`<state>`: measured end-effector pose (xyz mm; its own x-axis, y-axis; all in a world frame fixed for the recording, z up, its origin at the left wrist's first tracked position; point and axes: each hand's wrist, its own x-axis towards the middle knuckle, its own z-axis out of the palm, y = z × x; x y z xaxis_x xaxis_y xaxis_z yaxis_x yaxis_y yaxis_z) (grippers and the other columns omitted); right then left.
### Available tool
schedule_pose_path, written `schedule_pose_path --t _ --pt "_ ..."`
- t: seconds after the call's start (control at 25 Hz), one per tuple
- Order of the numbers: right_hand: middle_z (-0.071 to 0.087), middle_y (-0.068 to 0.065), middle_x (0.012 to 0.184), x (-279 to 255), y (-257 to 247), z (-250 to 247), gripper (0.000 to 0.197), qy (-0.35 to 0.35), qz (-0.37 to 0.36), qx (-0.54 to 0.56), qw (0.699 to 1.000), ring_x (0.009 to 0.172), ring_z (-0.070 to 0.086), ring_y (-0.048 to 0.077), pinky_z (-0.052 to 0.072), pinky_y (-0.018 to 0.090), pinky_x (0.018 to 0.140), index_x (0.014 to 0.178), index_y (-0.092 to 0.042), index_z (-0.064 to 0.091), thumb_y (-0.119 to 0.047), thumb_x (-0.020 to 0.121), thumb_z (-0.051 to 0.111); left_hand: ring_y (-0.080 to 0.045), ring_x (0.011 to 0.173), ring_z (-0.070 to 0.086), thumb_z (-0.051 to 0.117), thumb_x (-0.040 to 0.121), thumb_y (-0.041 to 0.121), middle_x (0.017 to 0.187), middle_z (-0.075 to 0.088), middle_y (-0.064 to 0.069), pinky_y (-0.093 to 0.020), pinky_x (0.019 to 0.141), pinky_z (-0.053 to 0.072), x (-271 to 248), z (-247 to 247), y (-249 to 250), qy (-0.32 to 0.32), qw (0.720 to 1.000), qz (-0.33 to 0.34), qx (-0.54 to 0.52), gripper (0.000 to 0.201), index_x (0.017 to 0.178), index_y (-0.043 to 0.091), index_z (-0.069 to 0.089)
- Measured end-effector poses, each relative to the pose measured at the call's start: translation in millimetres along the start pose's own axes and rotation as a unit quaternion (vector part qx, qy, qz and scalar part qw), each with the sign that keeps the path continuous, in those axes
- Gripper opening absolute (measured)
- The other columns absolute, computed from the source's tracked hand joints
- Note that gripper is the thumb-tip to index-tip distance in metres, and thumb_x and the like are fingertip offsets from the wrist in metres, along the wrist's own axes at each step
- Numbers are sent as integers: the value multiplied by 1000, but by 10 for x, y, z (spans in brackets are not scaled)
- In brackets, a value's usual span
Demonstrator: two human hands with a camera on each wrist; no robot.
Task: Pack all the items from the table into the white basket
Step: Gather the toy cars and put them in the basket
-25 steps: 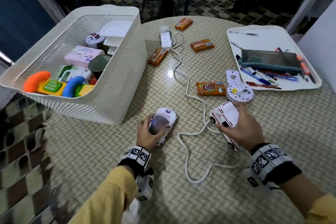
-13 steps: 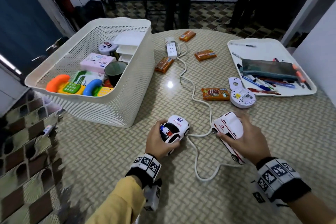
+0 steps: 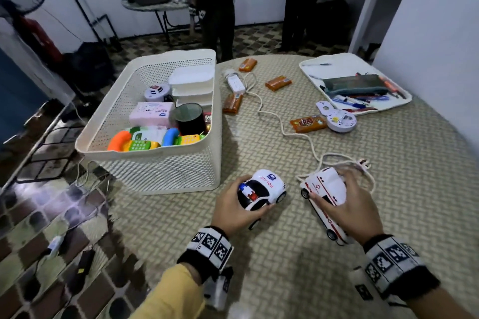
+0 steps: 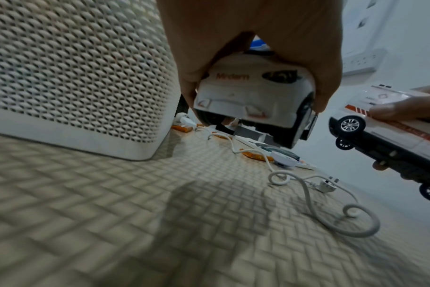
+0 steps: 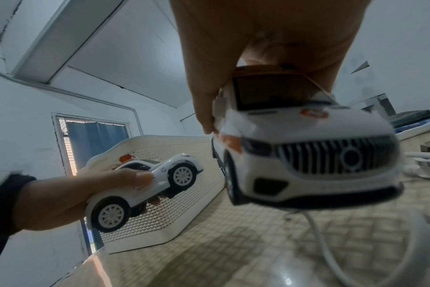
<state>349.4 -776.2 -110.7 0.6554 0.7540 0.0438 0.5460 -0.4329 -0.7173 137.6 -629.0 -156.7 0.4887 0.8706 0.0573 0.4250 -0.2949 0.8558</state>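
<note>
My left hand [image 3: 239, 208] grips a white toy police car [image 3: 263, 189] [image 4: 253, 93] [image 5: 145, 186], lifted off the table just right of the white basket [image 3: 166, 171] [image 4: 74, 77] [image 5: 174, 194]. My right hand [image 3: 347, 207] grips a white toy ambulance [image 3: 325, 194] [image 4: 390, 132] [image 5: 304, 155], also held above the table, nose tilted toward the basket. The basket holds toy phones [image 3: 137, 141], a pink pack, a dark cup [image 3: 188, 116] and white boxes.
On the woven table [image 3: 388, 215] lie a white power strip [image 3: 236, 83] with its cord and plug [image 3: 363, 163], several orange snack packs [image 3: 307, 123], a round white device [image 3: 340, 120] and a white tray [image 3: 337, 65] of pens and a pencil case. People stand behind the table.
Both hands have lifted their toy cars off the table and risen. The cord that lay beneath the cars now lies uncovered, with its plug to the right.
</note>
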Motion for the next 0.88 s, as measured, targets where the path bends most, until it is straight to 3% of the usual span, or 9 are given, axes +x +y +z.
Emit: schedule_pose_path --t 0.12,0.32,0.44,0.52,0.68,0.88 --pt "65 -8 104 -279 -186 133 64 29 -27 -6 999 96 63 16 53 42 76 113 -34 48 -62 62 73 -5 98 61 79 51 55 107 63 11 -35 85 53 -46 -296 6 -11 999 45 15 73 116 31 55" --pt "64 -8 102 -730 -524 251 60 76 -55 -51 994 94 61 17 49 33 74 113 -33 51 -55 64 76 -3 97 61 82 52 53 106 64 12 -32 85 54 -150 -691 24 -12 995 100 3 73 117 29 57" --pt "65 -6 102 -1043 -660 324 68 92 -66 -52 992 94 61 17 44 28 73 117 -27 54 -62 61 71 -1 97 61 83 53 52 105 64 13 -30 85 53 -308 -913 13 -22 991 131 -2 72 116 31 57" --pt "65 -5 101 -1304 -740 402 69 98 -65 -42 992 93 62 17 44 27 74 116 -25 55 -64 60 69 -1 98 60 83 53 52 106 64 13 -30 86 53 -479 -1102 -45 -35 989 141 -4 72 118 30 57" --pt "65 -3 104 -1765 -998 651 72 110 -52 7 993 96 60 16 43 26 80 116 -23 54 -52 57 84 -1 98 63 84 53 50 107 67 10 -30 87 54 -779 -1591 -183 -63 986 153 -16 77 121 24 58" --pt "65 -5 93 -2079 -1414 893 70 106 -62 16 992 86 61 17 47 32 74 113 -27 53 -51 55 85 -3 98 64 89 57 41 107 68 7 -18 86 52 -1022 -2214 -211 -81 979 186 4 79 126 18 58"
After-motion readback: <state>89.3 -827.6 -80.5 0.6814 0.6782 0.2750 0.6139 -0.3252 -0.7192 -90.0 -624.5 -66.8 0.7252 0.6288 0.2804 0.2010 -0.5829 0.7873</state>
